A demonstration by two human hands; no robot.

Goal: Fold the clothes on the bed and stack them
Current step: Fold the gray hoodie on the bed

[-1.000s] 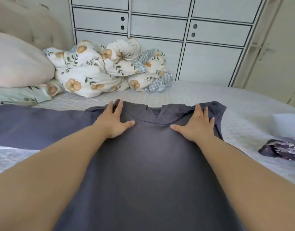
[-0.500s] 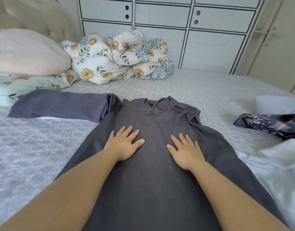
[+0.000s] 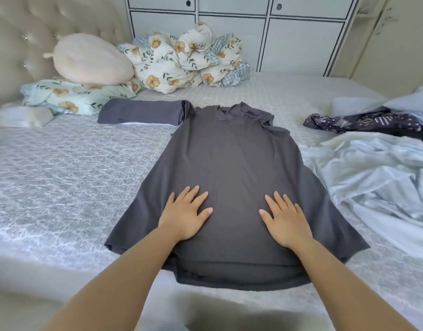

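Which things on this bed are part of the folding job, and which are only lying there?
For the job:
grey garment, under left hand and right hand
dark patterned garment
pale blue garment

Only lying there:
floral duvet
pink pillow
floral pillow

1. My left hand is bare: no glove, ring or watch.
2. My right hand is bare too, with short, plain nails on my fingers.
3. Both forearms are uncovered; no sleeve shows.
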